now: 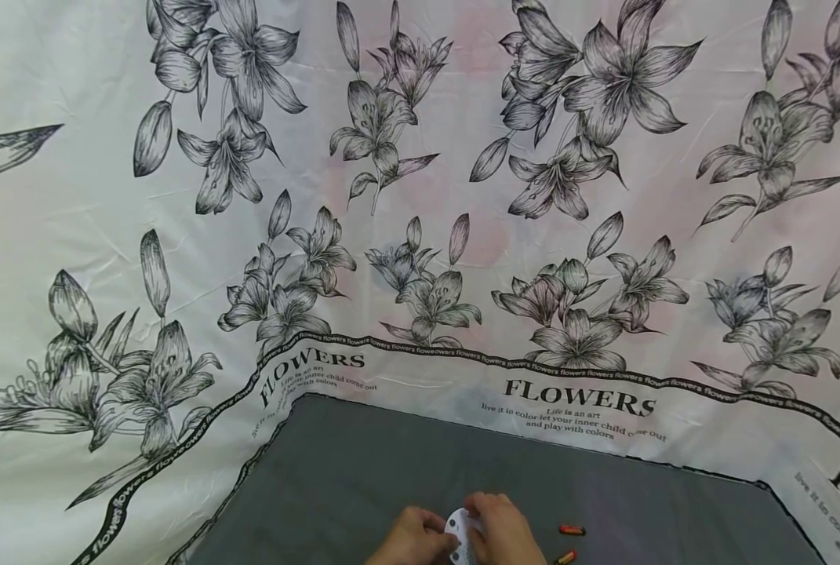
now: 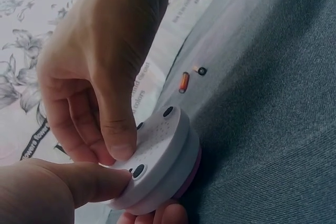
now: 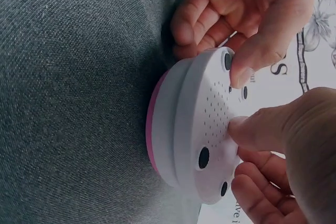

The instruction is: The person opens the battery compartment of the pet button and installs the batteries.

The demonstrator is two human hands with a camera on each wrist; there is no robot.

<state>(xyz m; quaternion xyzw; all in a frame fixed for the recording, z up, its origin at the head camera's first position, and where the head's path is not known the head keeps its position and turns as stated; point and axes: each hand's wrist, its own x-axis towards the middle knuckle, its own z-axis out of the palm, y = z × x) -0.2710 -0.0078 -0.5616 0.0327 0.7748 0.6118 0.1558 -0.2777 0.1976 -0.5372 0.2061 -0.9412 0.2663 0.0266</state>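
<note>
White plastic, to judge by its finish, forms the round device [image 3: 182,119] held between both hands over the grey cloth [image 1: 391,455], tilted so its face looks back at the person. The left hand [image 1: 412,537] pinches one side, thumb on the face and fingers beneath; the right hand [image 1: 500,530] grips the opposite side, thumb pressed to the face and fingers curled, though how those fingertips meet the far rim is hidden. A slip seems the likeliest trouble: both thumbs bear on a smooth face, and uneven pressure could twist the disc out of the left pinch. A drop, or a careless sweep of the right hand, might also send the two orange-and-black batteries [image 1: 572,530] rolling, since they lie loose just beside it. As for looks, the body is stepped in white tiers above a pink band [image 3: 151,129], its face dotted with tiny holes and black oval feet [image 3: 203,158].
</note>
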